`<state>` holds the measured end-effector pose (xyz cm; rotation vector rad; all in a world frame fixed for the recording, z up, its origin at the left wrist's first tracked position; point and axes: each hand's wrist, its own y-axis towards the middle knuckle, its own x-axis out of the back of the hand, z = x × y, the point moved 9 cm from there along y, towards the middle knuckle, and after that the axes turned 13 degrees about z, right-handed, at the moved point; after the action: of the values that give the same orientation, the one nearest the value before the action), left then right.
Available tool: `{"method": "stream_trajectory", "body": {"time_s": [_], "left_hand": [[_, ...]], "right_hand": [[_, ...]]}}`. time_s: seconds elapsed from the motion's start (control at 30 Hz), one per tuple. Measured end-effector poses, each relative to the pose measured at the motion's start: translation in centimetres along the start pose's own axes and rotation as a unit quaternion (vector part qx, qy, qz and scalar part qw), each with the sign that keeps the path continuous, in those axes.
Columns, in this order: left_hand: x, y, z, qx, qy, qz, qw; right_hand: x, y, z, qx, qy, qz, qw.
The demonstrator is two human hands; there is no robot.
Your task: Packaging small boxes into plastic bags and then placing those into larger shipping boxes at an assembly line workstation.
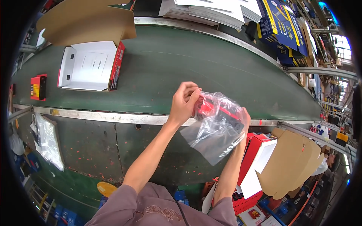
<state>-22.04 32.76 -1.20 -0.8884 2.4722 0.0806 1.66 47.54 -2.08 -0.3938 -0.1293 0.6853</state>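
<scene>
The clear plastic bag (pixel 215 130) with a red item inside was up in the air over the near edge of the green conveyor belt (pixel 196 67). Left hand (pixel 184 102) had a pinched grip on the bag mouth, right hand (pixel 243 119) closed underneath, probably to steady it. An open white-lined box (pixel 90 66) sat well apart at the belt's far-left side, nothing in between.
</scene>
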Motion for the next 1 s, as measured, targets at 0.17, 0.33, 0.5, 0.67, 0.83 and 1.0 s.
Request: {"method": "stream_trajectory", "body": {"time_s": [0.17,0.33,0.5,0.67,0.83,1.0], "left_hand": [[-1.3,0.2,3.1,0.073,0.034,0.078,0.994],[-1.3,-1.7,4.4,0.082,-0.035,-0.046,0.995],[-3.0,-2.1,5.3,0.086,0.019,0.015,0.996],[-5.9,-0.6,5.7,0.063,0.116,0.033,0.991],[-3.7,3.5,5.4,0.076,0.392,0.007,0.917],[-8.4,3.2,12.8,0.019,0.516,0.093,0.851]], "right_hand": [[-5.1,-3.2,4.4,0.079,-0.109,-0.031,0.990],[-2.0,-4.8,0.8,0.084,-0.300,-0.120,0.942],[2.9,-6.6,-4.5,0.027,0.156,-0.198,0.967],[6.2,-6.4,-4.1,0.116,-0.037,-0.175,0.977],[6.0,-3.3,-10.8,0.046,0.214,-0.155,0.963],[27.3,-2.3,-22.1,0.018,-0.103,-0.228,0.968]]}}
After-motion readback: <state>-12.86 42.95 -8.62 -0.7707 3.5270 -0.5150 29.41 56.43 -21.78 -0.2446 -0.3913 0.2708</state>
